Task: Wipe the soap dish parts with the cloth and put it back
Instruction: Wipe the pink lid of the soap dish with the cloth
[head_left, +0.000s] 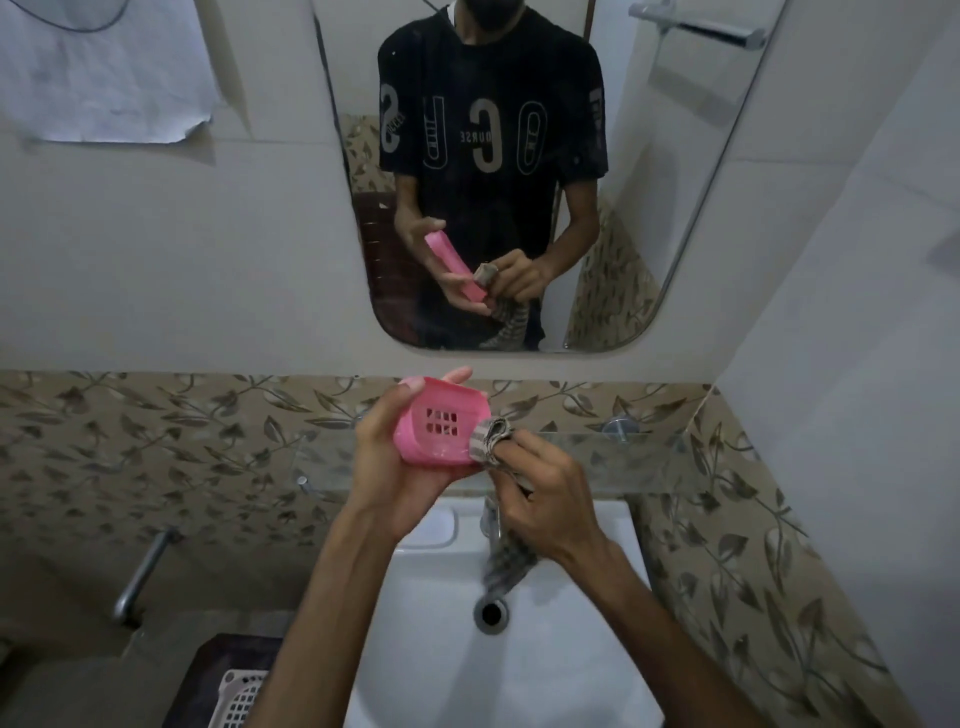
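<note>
Pink plastic soap dish, rounded, slotted base, gripped in left hand above white glossy sink; right hand pinches checked woven cloth against its rim.

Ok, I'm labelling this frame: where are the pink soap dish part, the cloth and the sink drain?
pink soap dish part (434, 434): head view, slotted middle.
cloth (491, 435): head view, bunched end.
sink drain (490, 613): head view, dark opening.
</note>
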